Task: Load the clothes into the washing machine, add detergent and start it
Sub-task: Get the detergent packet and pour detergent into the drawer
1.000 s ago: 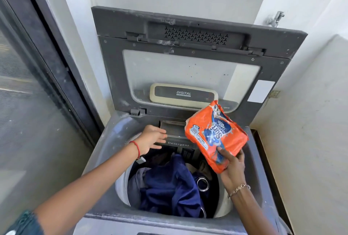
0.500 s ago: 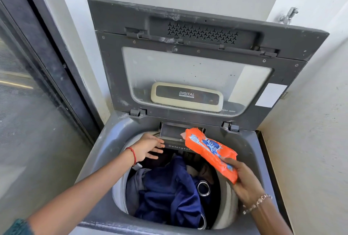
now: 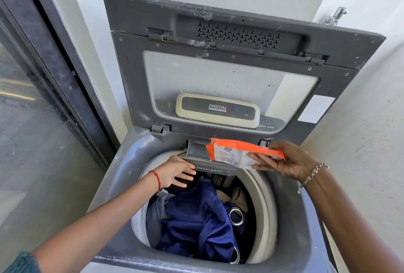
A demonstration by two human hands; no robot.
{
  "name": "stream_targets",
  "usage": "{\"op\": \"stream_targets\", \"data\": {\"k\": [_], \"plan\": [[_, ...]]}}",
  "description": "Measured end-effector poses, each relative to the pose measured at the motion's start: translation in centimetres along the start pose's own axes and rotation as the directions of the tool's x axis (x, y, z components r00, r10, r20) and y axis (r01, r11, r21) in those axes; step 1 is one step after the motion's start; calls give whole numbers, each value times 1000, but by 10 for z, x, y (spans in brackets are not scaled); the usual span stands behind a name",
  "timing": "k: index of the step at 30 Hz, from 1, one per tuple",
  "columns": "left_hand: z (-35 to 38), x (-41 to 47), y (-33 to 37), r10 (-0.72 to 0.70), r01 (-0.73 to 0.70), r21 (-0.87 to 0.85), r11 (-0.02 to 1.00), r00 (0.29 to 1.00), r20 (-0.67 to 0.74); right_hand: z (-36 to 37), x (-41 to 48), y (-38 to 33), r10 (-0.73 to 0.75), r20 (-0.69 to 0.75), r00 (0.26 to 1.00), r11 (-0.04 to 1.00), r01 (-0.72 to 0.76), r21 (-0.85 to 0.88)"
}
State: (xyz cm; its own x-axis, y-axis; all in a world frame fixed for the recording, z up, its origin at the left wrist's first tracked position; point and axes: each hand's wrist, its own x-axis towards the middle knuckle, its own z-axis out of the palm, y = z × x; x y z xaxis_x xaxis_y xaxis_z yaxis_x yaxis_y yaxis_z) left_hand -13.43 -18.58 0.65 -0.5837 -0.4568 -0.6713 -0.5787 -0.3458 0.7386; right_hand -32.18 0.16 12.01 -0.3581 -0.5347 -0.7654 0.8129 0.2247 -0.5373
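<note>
The grey top-load washing machine [image 3: 122,169] stands with its lid [image 3: 218,32] raised against the wall. Blue clothes [image 3: 196,218] with metal eyelet rings fill the drum. My right hand [image 3: 284,161] grips an orange and white detergent packet [image 3: 236,154], tipped on its side over the pulled-out drawer [image 3: 196,151] marked "Detergent". My left hand [image 3: 175,172] rests on the drawer's left front edge, fingers spread over the drum opening. Whether powder is falling I cannot tell.
A dark-framed glass sliding door [image 3: 43,119] runs close along the left of the machine. A white wall [image 3: 360,152] hems in the right side, with a metal tap [image 3: 334,15] above the lid's corner.
My right hand has carried the packet up and back from over the drum to the detergent drawer and tipped it flatter. My left hand has stayed at the drawer.
</note>
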Motion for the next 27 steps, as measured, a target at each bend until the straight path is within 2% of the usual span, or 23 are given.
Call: {"op": "stream_targets", "data": {"k": [4,12,18,27], "plan": [[2,-4,1,7,-7,-2,1000,1000,2,14,2,-8,-32,8,999,998,32,-48],[8,-10,4,48,-46,-42,998,998,38,43,7,-6,-233,3,972,950,228,-214],[11,-11,6,58,-56,-47,997,997,42,55,6,-8,-272,-22,962,928,256,-272],[15,-12,5,45,-43,-37,998,998,37,57,3,-9,-255,-26,967,917,234,-323]]}}
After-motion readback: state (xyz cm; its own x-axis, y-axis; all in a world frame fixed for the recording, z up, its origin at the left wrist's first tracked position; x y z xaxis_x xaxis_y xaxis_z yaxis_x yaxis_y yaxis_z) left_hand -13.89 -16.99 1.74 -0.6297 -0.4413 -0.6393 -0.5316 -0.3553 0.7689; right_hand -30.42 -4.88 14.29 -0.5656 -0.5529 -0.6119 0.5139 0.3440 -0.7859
